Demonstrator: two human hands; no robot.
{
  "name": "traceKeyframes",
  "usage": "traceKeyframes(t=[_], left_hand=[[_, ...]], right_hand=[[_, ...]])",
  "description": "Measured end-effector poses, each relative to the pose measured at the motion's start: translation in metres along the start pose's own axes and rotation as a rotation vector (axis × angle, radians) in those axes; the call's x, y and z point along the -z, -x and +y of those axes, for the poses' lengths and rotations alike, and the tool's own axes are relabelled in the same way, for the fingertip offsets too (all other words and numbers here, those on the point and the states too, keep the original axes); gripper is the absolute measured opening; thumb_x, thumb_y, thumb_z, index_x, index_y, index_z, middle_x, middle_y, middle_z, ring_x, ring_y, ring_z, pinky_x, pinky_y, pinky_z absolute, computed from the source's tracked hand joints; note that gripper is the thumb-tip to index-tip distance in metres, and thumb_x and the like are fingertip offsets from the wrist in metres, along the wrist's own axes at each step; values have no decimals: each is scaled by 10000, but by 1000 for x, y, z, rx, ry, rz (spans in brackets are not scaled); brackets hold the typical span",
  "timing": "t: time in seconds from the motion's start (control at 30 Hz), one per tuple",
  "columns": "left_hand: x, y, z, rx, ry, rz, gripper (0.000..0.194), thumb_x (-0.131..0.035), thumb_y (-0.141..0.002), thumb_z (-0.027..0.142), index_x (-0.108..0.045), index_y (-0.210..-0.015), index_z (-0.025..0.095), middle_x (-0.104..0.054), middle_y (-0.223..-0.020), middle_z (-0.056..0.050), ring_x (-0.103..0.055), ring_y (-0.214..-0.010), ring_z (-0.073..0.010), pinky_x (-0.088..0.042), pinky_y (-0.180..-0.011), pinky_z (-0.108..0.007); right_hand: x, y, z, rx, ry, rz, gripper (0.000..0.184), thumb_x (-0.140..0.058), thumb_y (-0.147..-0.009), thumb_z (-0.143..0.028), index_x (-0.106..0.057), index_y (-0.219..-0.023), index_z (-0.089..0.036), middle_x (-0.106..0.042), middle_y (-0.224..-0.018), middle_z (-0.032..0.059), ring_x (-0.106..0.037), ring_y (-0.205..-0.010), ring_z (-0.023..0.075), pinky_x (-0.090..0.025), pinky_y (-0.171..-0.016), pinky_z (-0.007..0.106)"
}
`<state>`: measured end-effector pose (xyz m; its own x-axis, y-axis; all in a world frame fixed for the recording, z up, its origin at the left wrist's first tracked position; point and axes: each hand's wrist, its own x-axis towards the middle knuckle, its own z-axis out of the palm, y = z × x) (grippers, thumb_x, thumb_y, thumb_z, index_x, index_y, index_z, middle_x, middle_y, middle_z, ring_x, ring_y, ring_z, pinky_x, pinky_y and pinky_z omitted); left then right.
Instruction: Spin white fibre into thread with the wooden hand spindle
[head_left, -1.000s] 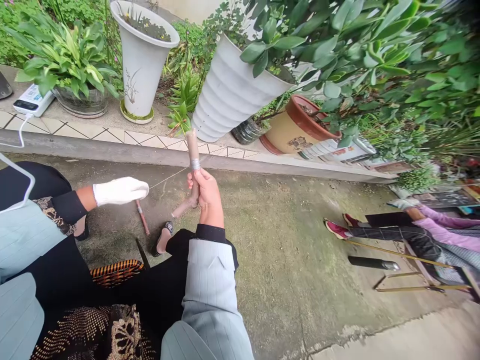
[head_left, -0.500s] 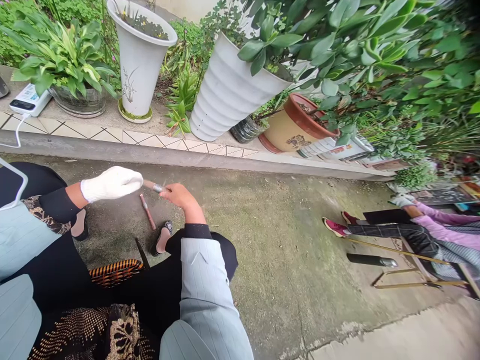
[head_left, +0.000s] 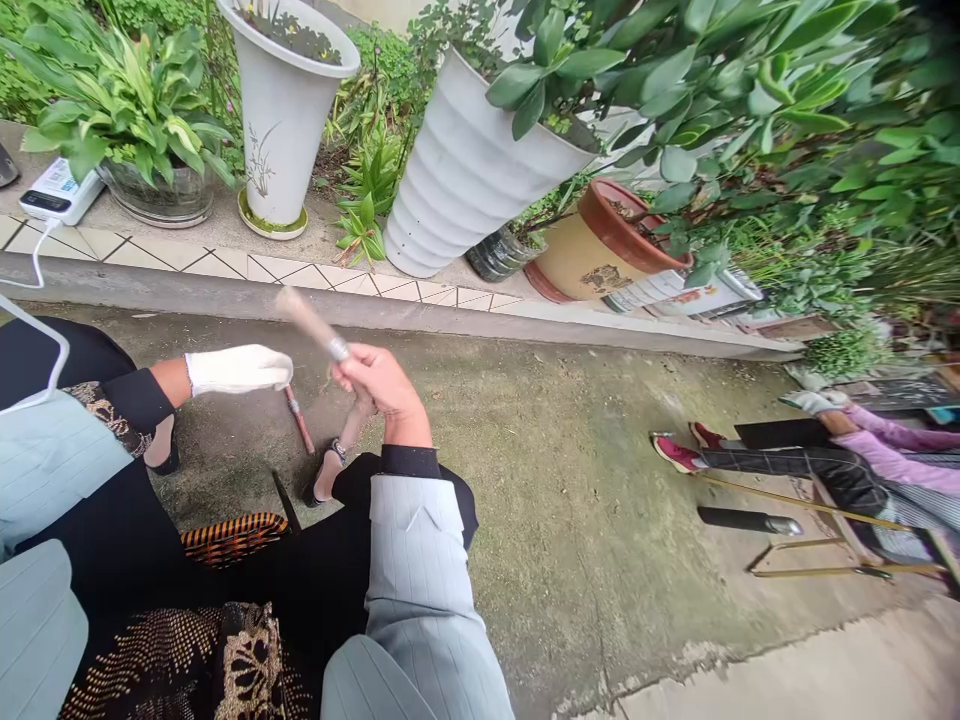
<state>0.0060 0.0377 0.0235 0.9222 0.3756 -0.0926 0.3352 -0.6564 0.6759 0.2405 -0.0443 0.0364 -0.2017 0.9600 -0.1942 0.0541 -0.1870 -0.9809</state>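
Note:
My right hand (head_left: 386, 385), bare, is closed around a pale brown wooden stick (head_left: 309, 322) with a silver band near my fingers. The stick's upper end points up and left, blurred by motion. Another pale brown length (head_left: 355, 422) shows below the same hand; I cannot tell whether it is part of the stick. My left hand (head_left: 236, 370), in a white knitted glove, has its fingers pressed together; what they hold, if anything, is hidden. Just below its fingertips in view, a reddish-brown stick (head_left: 301, 422) with a silver band lies on the concrete ground.
A tiled ledge (head_left: 259, 268) bears several potted plants, including a ribbed white pot (head_left: 480, 165), and a white device (head_left: 64, 190) with a cable. Between my legs are an orange-and-black woven seat (head_left: 236, 538) and a dark blade-like piece (head_left: 285, 503). A seated person (head_left: 862, 450) is at right.
My right hand has lifted and moved slightly right with the stick, which has come away from my left glove. My left hand has shifted slightly down and right.

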Motion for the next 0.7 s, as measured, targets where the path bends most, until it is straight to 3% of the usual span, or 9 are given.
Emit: traceKeyframes(t=[0.1,0.17,0.23,0.3,0.37,0.47,0.53,0.63,0.7], left_hand=[[-7,3,7,2,192,-160,347,-311,-946,379,-538,-817,151,-558,-748,4,-442,-625,-96,-389,-594,-206],[-6,5,13,-31,207,-168,332,-311,-953,362,-526,-808,155,-555,-768,1,-450,-665,-102,-393,-648,-214],[-2,6,18,-87,145,-182,316,-316,-954,337,-526,-797,161,-560,-765,1,-455,-675,-106,-385,-678,-223],[1,6,20,-123,24,-174,318,-316,-953,334,-537,-796,167,-567,-744,-2,-445,-646,-111,-373,-667,-236],[3,7,17,-114,-136,-134,338,-305,-951,345,-555,-805,171,-582,-731,-16,-445,-621,-126,-360,-644,-253],[7,6,6,-62,-322,-53,364,-298,-938,365,-587,-823,177,-619,-760,-42,-510,-658,-160,-363,-649,-265],[10,5,-3,-6,-372,-1,373,-299,-929,381,-602,-848,179,-644,-815,-51,-555,-720,-177,-380,-676,-261],[14,3,-12,121,-372,46,385,-305,-921,398,-613,-911,167,-659,-874,-56,-577,-760,-185,-401,-704,-262],[13,2,-13,183,-307,74,385,-314,-916,390,-612,-934,147,-659,-883,-63,-574,-753,-181,-411,-707,-267]], right_hand=[[15,-6,10,-2,33,446,336,-560,-789,-493,-586,-850,-164,-561,-709,-4,-464,-552,79,-405,-539,209],[19,-11,16,-97,268,551,287,-521,-823,-441,-593,-881,-170,-586,-730,12,-495,-590,100,-410,-571,224],[17,-14,20,-201,629,533,224,-548,-816,-377,-617,-889,-176,-626,-776,39,-539,-674,134,-406,-621,244],[9,-17,24,-295,941,408,184,-592,-790,-332,-644,-888,-185,-659,-843,71,-568,-760,168,-388,-650,256],[-2,-19,28,-389,1092,143,146,-634,-752,-292,-664,-841,-180,-672,-844,84,-581,-768,180,-372,-637,255],[-16,-21,33,-480,951,-403,91,-655,-717,-250,-671,-764,-175,-645,-684,27,-570,-641,137,-364,-588,232],[-21,-18,30,-460,714,-631,101,-645,-726,-268,-667,-759,-175,-598,-603,-20,-533,-565,105,-369,-562,217],[-20,-8,14,-324,396,-701,194,-670,-715,-326,-661,-814,-160,-575,-612,-39,-498,-558,88,-388,-553,211],[-13,-1,1,-172,207,-571,286,-703,-693,-359,-658,-883,-150,-569,-648,-37,-486,-575,81,-401,-566,212]])
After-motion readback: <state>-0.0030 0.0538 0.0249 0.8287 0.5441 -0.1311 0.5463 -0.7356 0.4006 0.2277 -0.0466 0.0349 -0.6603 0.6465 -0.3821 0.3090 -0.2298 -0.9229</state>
